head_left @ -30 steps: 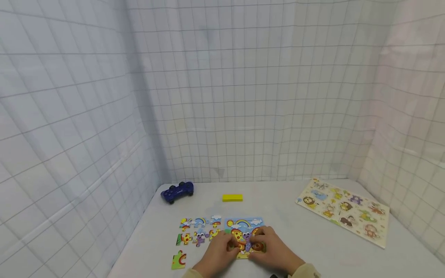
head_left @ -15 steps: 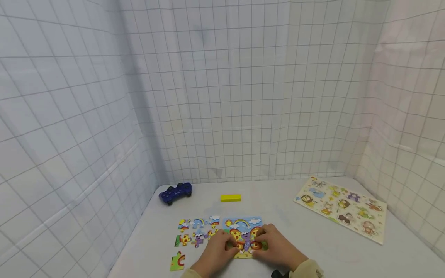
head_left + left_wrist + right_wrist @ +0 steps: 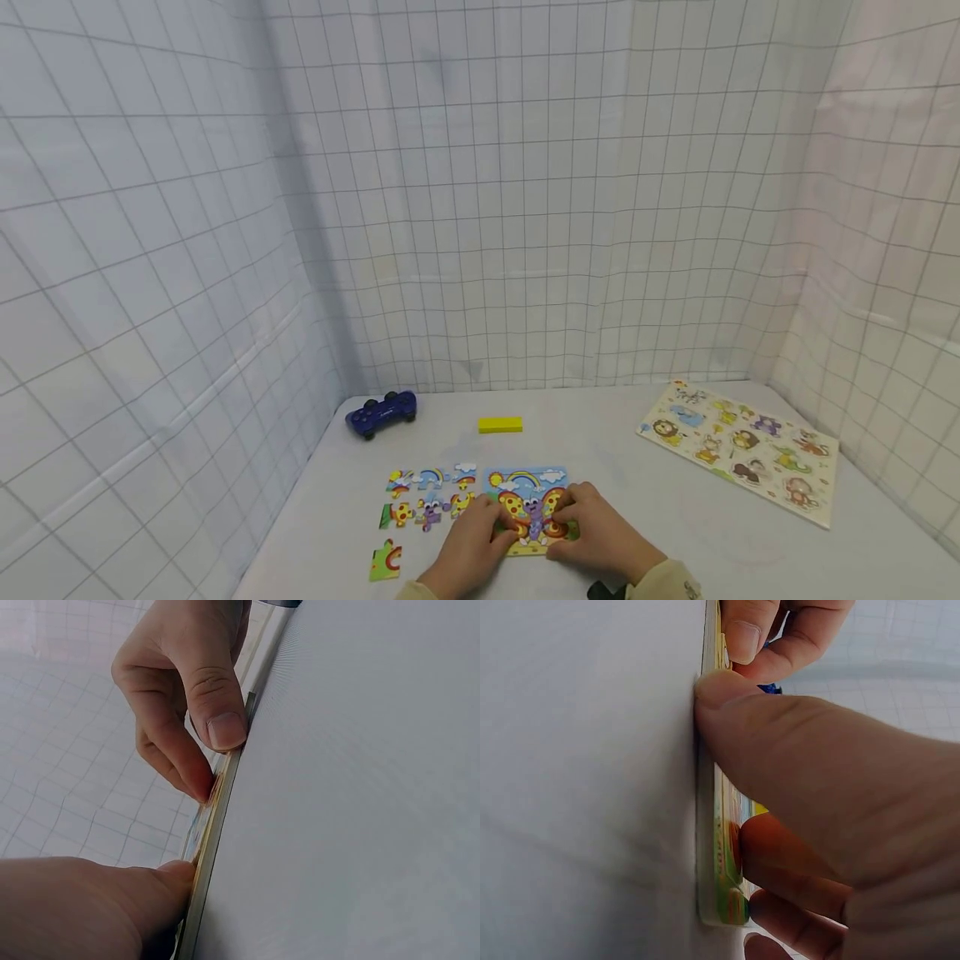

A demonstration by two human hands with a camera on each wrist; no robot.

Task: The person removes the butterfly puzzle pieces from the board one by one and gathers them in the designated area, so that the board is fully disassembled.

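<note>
A butterfly puzzle board (image 3: pixel 525 482) lies flat on the table between both hands. At its lower left, my left hand (image 3: pixel 472 540) grips the board with thumb and index finger, the thumb at the near edge. My right hand (image 3: pixel 596 533) grips the lower right: its thumb (image 3: pixel 724 688) lies along the near edge and its curled fingers (image 3: pixel 761 836) touch the printed face. A green piece edge (image 3: pixel 733 904) stands slightly proud of the rim there. Both hands partly hide the picture. Several loose jigsaw pieces (image 3: pixel 430 511) lie in rows beside the board, left of it.
A dark blue game controller (image 3: pixel 382 412) lies at the back left. Behind the puzzle board is a yellow block (image 3: pixel 500 425). An animal puzzle board (image 3: pixel 742 450) lies angled at the right. Grid-patterned white cloth (image 3: pixel 480 250) walls in the table on three sides.
My right hand has shifted slightly right, uncovering more of the butterfly's body and right wing. My left hand stays at the lower left. The loose jigsaw pieces have not moved.
</note>
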